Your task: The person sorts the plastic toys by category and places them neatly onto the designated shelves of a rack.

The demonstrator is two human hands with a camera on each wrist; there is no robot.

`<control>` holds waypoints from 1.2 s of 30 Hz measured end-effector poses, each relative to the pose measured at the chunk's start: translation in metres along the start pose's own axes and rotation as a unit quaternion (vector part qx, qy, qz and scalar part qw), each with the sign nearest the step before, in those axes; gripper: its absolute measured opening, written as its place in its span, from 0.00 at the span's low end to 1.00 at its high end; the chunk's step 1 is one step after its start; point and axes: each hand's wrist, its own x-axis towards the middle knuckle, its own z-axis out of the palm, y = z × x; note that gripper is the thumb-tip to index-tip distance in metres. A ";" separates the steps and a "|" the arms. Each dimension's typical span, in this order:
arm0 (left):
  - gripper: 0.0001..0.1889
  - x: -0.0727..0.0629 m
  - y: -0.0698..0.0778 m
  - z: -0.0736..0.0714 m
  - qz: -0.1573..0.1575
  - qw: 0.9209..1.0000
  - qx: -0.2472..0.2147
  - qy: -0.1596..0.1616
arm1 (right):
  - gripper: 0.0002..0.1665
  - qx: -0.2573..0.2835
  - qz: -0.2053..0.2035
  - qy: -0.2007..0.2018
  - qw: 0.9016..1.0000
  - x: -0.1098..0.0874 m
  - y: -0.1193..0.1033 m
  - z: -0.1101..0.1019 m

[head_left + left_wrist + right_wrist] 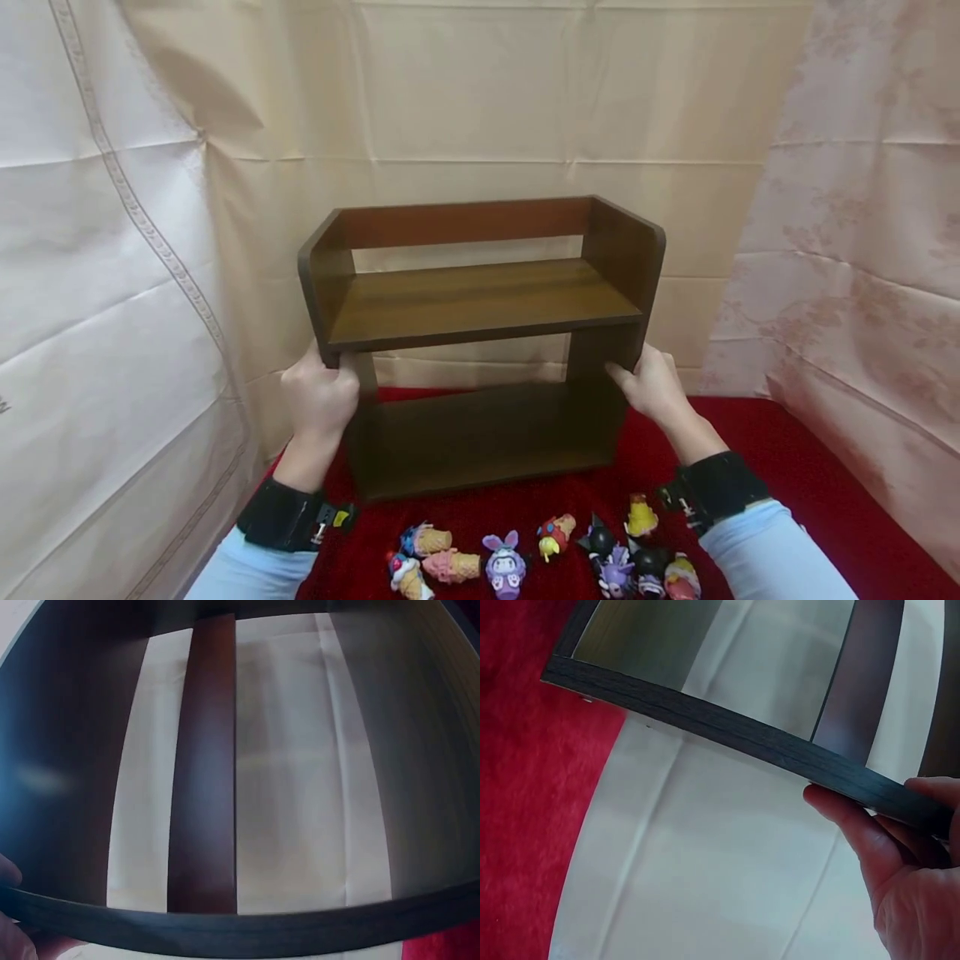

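Observation:
A dark brown two-tier wooden shelf [487, 304] stands in the middle of the head view, slightly askew, with rounded upper corners and a slatted back. My left hand [321, 393] grips its left side panel just under the upper board. On the opposite side, my right hand [656, 385] holds the right panel at about the same height, thumb on the inner face. In the right wrist view, the right hand's fingers [862, 832] wrap the panel's outer side. Only fingertips [13, 939] of the left hand show in the left wrist view, at the panel edge.
Red cloth [750, 467] covers the surface below. In front of the shelf lie several small toys: ice-cream-cone figures [452, 567], a purple bunny figure [506, 568], a red-and-yellow figure [555, 533] and a cluster of dark and purple figures [617, 573]. Draped curtains [480, 100] hang behind.

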 end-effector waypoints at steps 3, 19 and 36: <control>0.06 0.001 0.002 0.006 0.006 1.000 -0.013 -0.002 | 0.13 -0.011 0.001 0.012 1.000 -0.004 0.002 -0.005; 0.11 0.003 0.008 0.036 -0.003 0.997 -0.071 -0.021 | 0.12 -0.031 -0.005 0.062 0.998 -0.025 0.010 -0.028; 0.12 -0.006 0.011 0.056 0.004 0.996 -0.092 -0.022 | 0.14 -0.063 0.000 0.079 0.995 -0.044 0.017 -0.037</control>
